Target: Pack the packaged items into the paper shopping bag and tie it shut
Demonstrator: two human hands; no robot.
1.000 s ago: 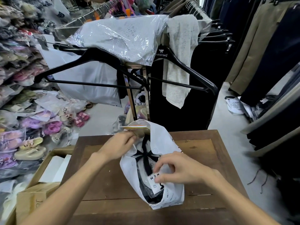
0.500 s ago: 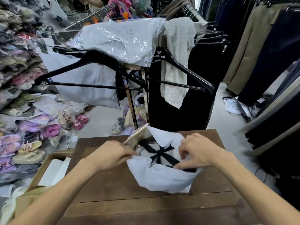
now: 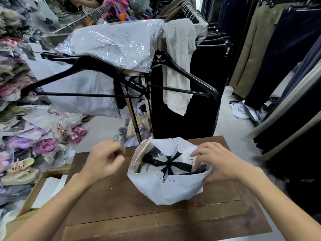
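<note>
A white paper shopping bag (image 3: pixel 173 188) stands on the brown wooden table (image 3: pixel 121 214), its mouth facing up. A black ribbon (image 3: pixel 169 165) crosses the opening in a knot over packaged items inside. A flat, orange-edged package (image 3: pixel 141 154) sticks up at the bag's left rim. My right hand (image 3: pixel 218 162) grips the bag's right rim, fingers on the printed flap. My left hand (image 3: pixel 106 160) hovers left of the bag, fingers loosely curled and holding nothing, slightly blurred.
Behind the table stands a clothes rack with black hangers (image 3: pixel 182 80), a plastic-wrapped garment (image 3: pixel 112 42) and a grey knit top (image 3: pixel 178 66). Bagged slippers (image 3: pixel 26 145) pile up at the left. A cardboard box (image 3: pixel 45 188) sits left of the table. Trousers (image 3: pixel 278 49) hang at the right.
The bag was turned upright from lying on its side. My left hand has let go of the bag's left rim and pulled away leftward. My right hand stays on the right rim.
</note>
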